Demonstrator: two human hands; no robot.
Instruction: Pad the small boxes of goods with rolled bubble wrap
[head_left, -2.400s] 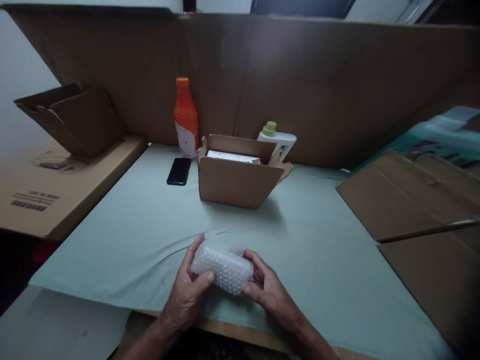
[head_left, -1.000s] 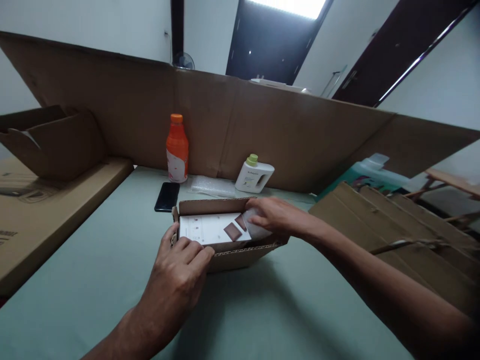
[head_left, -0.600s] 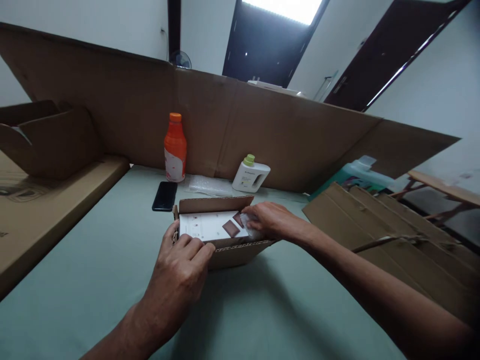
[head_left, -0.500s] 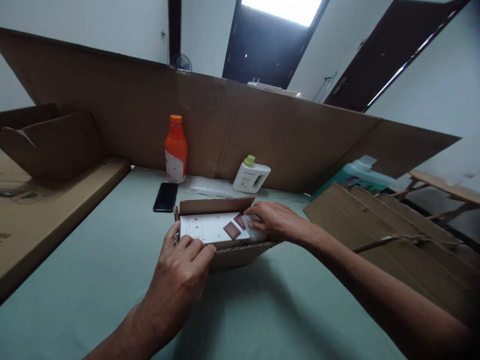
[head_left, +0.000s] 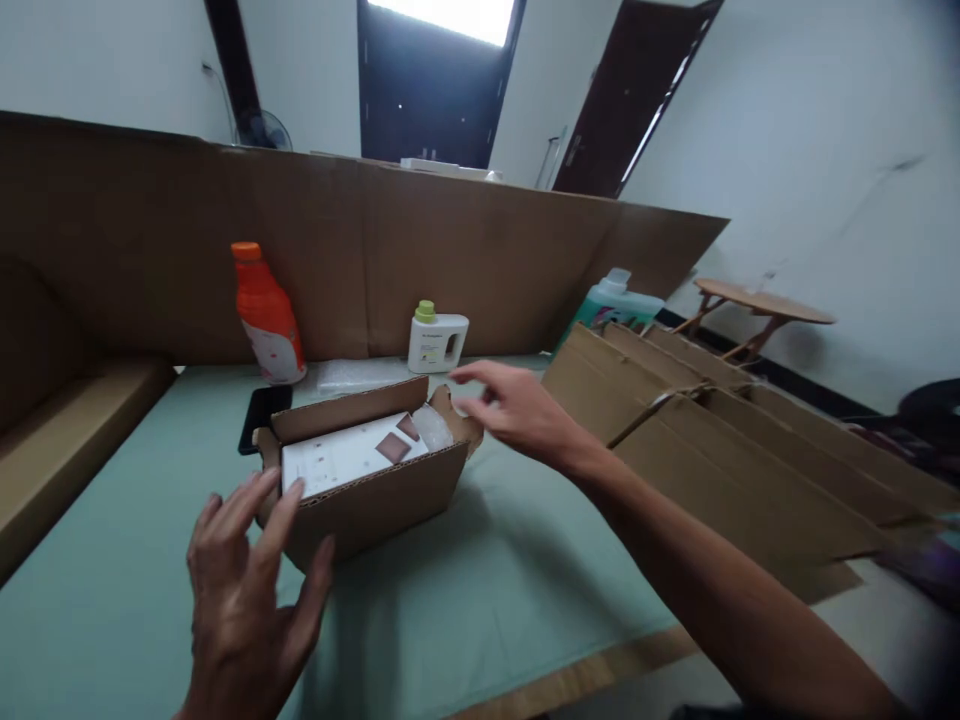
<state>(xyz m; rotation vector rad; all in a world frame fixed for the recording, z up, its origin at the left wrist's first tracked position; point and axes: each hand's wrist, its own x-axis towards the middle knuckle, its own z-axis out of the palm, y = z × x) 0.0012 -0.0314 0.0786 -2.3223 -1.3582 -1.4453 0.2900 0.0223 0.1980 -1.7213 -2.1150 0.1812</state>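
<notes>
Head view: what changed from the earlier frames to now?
The bubble-wrapped bundle, earlier held in both hands, now lies in the cardboard box beside the white carton. The right hand has let it go and lifted clear; the left hand has come off the box edge, fingers spread. The box sits turned. Orange bottle, white bottle and phone stayed put.

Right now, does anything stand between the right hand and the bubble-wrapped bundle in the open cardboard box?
Nothing visible does. The right hand hovers open just right of the open brown cardboard box; the clear bubble-wrapped bundle lies uncovered beside the flat white carton.
</notes>
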